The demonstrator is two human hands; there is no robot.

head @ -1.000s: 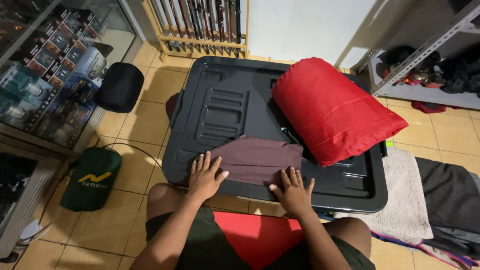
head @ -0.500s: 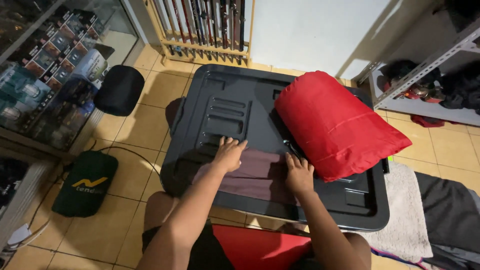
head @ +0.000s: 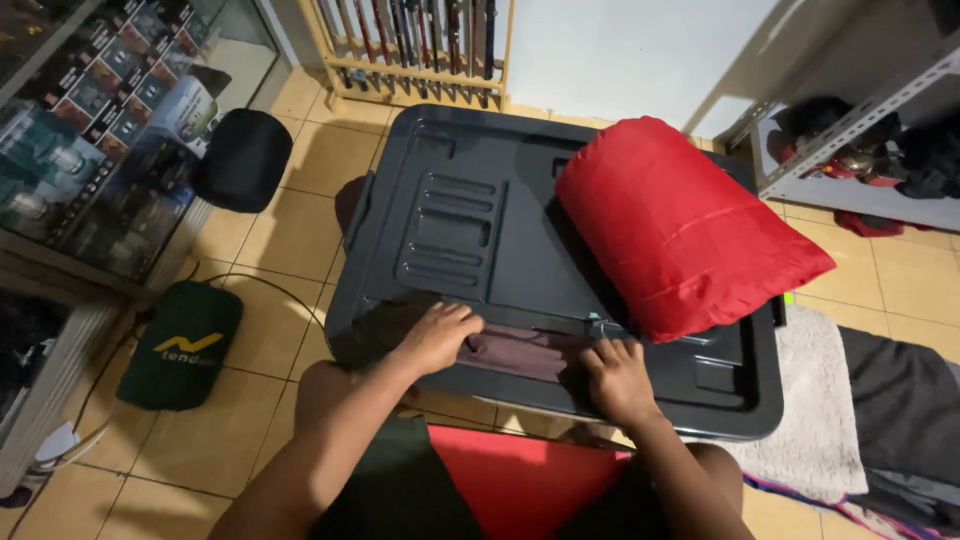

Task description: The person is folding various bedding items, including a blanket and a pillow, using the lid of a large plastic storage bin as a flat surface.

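While gripped, maroon cloth [head: 525,350] spans left hand [head: 437,337], right hand [head: 617,378] (atop bin lid [head: 480,200]).

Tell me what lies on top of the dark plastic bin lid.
On the bin lid lie a red stuffed sack and a rolled maroon cloth, pressed by the left hand and right hand. Whatever is under the lid is covered.

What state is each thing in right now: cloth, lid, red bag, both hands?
Maroon cloth: rolled narrow, lying on the lid.
Black bin lid: closed, flat.
Red bag: stuffed full, resting on the lid.
Left hand: fingers curled on the cloth.
Right hand: pressing the cloth's end.
Green pouch: closed, on floor.
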